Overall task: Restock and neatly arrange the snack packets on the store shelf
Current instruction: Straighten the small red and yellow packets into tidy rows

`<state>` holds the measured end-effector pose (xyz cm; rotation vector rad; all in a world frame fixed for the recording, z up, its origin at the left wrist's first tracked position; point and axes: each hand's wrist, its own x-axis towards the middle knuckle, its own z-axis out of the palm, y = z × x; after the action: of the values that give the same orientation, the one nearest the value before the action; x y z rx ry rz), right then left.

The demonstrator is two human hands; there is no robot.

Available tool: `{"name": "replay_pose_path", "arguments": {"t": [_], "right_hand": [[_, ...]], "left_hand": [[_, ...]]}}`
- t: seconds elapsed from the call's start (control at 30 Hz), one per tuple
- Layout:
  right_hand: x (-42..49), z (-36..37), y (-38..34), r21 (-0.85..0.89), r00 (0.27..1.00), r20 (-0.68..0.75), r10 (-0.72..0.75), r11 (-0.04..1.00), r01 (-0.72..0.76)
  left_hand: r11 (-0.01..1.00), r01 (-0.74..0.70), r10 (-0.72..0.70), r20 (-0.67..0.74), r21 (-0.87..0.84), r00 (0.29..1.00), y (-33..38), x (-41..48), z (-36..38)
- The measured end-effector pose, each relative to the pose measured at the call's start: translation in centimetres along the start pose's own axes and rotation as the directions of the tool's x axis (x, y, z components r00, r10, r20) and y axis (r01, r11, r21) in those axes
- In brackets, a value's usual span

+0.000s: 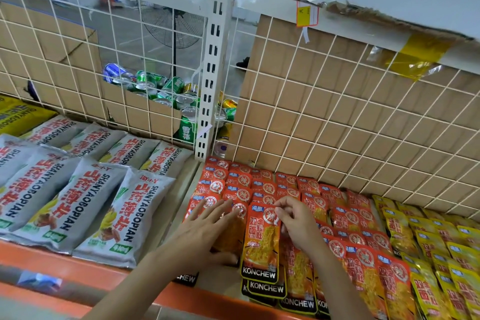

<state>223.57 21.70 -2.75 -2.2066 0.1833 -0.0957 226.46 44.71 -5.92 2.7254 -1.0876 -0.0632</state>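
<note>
Orange packet [261,244], the top one of a short overlapped pile at the front edge of the shelf [78,267], just right of the divider between the two bays; its black lower band hangs slightly past that edge. I judge it a light, flat foil pouch: limp in the body, stiffer along the sealed top and bottom strips, glossy and so apt to slide over the packets beneath. The sealed top strip or a side seam is where I would take it, since a pinch on the filled middle would only buckle it. My right hand [298,223] does so now, fingers curled and pinching the packet's upper right edge. My left hand [205,228] lies flat with fingers straight and slightly spread, pressing the neighbouring orange pile towards the front left corner of this bay, which should keep that pile from shifting. Behind and to the right, further orange packets [358,218] lie in shingled rows to the back edge; yellow packets [428,241] fill the right end, grey packets [85,202] the left bay. Beyond the wire-mesh back panel [335,117] stand drink cans [168,91].
</note>
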Motion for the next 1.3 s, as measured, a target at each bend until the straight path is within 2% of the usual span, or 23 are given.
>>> {"name": "replay_pose_path", "arguments": {"t": [0.1,0.23,0.4,0.5,0.6,0.73,1.07,1.3], "right_hand": [[-0.2,0.2,-0.9,0.028,0.999,-0.034,-0.004,1.000,0.005],[0.1,1.8,-2.3,-0.042,1.000,-0.027,-0.016,0.999,0.015],[-0.1,4.1,-3.4,-0.175,0.997,0.078,0.011,0.985,0.003],[-0.3,4.9,-3.6,-0.279,0.996,0.086,0.001,0.960,0.023],[-0.5,5.3,-3.7,-0.392,0.998,0.057,-0.033,0.918,0.052],[-0.6,5.5,-3.7,-0.450,0.997,0.063,-0.039,0.891,0.063],[-0.3,5.2,-3.7,-0.450,0.998,0.054,-0.010,0.892,0.033],[-0.5,5.8,-3.5,-0.497,0.999,0.018,-0.036,0.867,0.040]], "left_hand": [[0.967,0.130,-0.161,-0.130,-0.219,0.978,-0.6,-0.5,0.1],[0.889,0.322,-0.358,-0.057,-0.324,0.932,-0.7,-1.1,0.5],[0.799,0.321,-0.418,-0.086,-0.508,0.904,-0.2,-1.6,1.0],[0.757,0.290,-0.426,-0.106,-0.585,0.899,0.1,-1.7,1.0],[0.773,0.286,-0.417,-0.114,-0.566,0.902,0.0,-1.9,1.2],[0.811,0.308,-0.417,-0.122,-0.497,0.901,-0.1,-2.0,1.4],[0.827,0.257,-0.370,-0.139,-0.499,0.919,-0.6,-2.3,0.9],[0.831,0.283,-0.381,-0.119,-0.479,0.917,-0.4,-2.2,0.8]]}}
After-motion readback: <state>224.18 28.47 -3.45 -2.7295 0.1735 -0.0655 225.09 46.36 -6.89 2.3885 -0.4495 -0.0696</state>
